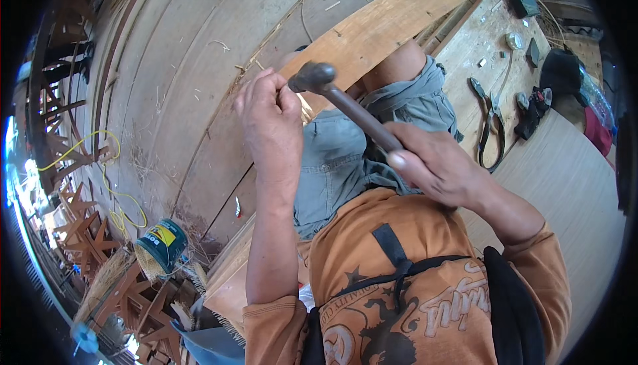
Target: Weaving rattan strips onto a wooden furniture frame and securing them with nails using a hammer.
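Note:
My right hand (435,164) is wrapped round the handle of a hammer (355,114), its thumb lying along the shaft. The dark metal head is right beside the fingertips of my left hand (271,116). Those fingers are curled and pinched together at the near end of a long, light-brown wooden board (382,29). Whatever they pinch is too hidden to make out. The board lies across my lap and slants up to the far right, with a few small nails or pegs poking from its face. Pale splintered strips show just under the left fingertips.
To the right, pliers (490,116), a black-handled tool (531,109) and a small round container (514,41) lie on a wooden surface. At lower left stand a green bucket (161,244) and brown wooden stars (86,235). A yellow cord (116,192) trails over the plank floor (193,66).

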{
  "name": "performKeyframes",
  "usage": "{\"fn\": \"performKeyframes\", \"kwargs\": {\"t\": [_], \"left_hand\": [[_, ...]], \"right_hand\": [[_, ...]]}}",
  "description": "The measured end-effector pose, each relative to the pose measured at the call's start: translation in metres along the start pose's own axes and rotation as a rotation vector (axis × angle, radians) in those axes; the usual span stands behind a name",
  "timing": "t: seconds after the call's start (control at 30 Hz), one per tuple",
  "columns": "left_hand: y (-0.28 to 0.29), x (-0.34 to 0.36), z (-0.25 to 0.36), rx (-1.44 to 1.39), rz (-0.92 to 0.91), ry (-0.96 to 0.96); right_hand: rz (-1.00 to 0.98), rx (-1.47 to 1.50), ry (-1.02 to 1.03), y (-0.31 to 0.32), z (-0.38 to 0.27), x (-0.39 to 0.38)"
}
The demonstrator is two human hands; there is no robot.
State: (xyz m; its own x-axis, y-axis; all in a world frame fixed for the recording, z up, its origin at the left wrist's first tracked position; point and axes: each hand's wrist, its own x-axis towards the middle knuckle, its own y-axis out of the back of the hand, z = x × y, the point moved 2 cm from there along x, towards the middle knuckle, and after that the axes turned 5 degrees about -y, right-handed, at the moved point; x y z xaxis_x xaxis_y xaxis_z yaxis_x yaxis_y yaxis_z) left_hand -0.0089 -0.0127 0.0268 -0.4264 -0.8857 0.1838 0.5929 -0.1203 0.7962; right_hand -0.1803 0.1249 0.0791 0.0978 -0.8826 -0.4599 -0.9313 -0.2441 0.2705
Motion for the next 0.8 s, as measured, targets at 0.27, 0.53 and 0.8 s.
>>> {"fn": "performKeyframes", "kwargs": {"t": [0.27, 0.53, 0.8], "left_hand": [[0.001, 0.001, 0.004, 0.014, -0.021, 0.075], [0.000, 0.001, 0.003, -0.024, -0.008, 0.067], [0.001, 0.001, 0.002, -0.020, -0.009, 0.028]], "right_hand": [[0.210, -0.178, 0.063, -0.016, 0.013, 0.029], [0.254, -0.126, 0.122, -0.017, 0.012, 0.036], [0.330, -0.058, 0.203, -0.015, -0.001, 0.025]]}}
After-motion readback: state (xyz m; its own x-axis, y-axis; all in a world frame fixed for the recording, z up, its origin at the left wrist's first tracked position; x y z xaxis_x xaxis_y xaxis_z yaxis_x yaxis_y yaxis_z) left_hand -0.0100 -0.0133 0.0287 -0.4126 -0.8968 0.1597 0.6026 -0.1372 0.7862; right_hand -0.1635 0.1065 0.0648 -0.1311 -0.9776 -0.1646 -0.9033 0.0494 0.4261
